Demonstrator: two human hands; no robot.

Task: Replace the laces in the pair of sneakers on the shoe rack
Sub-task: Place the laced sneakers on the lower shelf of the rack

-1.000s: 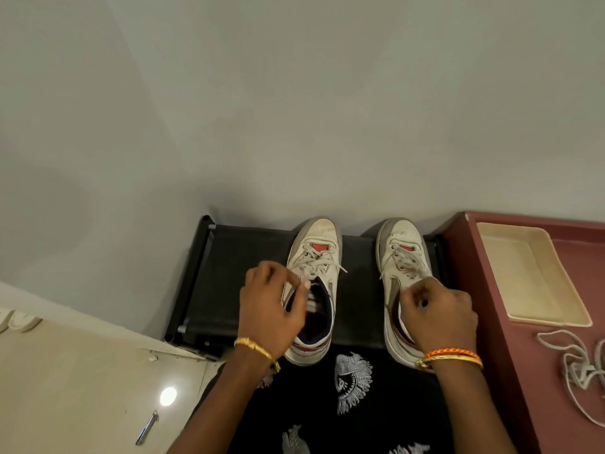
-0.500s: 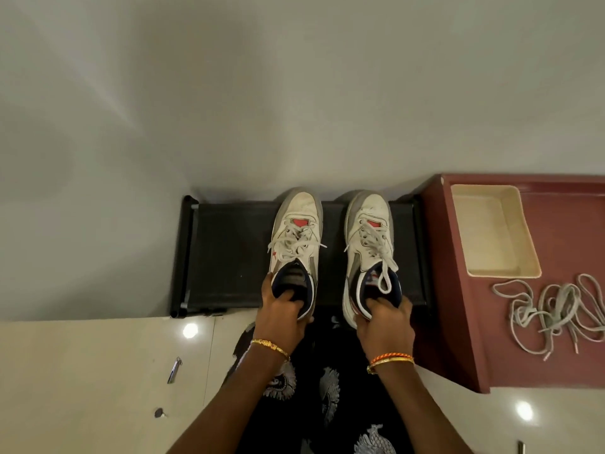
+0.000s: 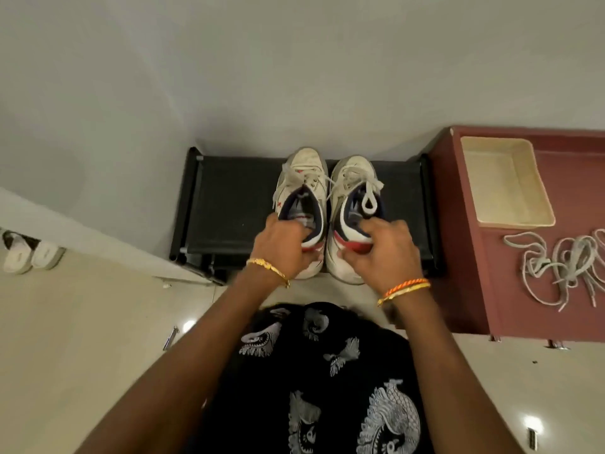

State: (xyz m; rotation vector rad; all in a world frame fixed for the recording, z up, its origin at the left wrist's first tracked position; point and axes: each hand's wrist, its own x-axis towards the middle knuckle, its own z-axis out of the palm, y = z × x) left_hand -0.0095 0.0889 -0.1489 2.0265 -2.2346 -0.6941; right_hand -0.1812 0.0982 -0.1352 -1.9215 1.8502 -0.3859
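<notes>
Far left, against the wall: pale slippers [image 3: 31, 257] on the tiled floor [image 3: 82, 322], well apart from everything else; nearer the middle of the tiles, a small metal piece [image 3: 170, 338], too blurred to name. Next, pushed to the wall, the black shoe rack [image 3: 229, 204], bare mesh on its left half. Above its right half, two white sneakers side by side and touching, toes toward the wall, heels hanging past the rack's front edge. Left sneaker [image 3: 302, 181] gripped at the heel by the left hand [image 3: 281, 250], fingers curled over the collar and into the opening, a gold bracelet at the wrist. Right sneaker [image 3: 352, 191] gripped likewise at the heel by the right hand [image 3: 379, 250], thumb and fingers wrapped round the red and navy heel, orange and gold bands at the wrist; a white lace loop [image 3: 370, 204] lying over its opening. Old laces threaded through both, loosened. Whether the soles touch the rack or hang just above it: hard to tell from this angle. Below, a black printed shirt [image 3: 311, 388]. Right of the rack and touching it, a maroon cabinet [image 3: 474, 257]; on its top a cream tray [image 3: 504, 185] near the wall, and just in front of the tray a tangle of loose white laces [image 3: 556, 267]
</notes>
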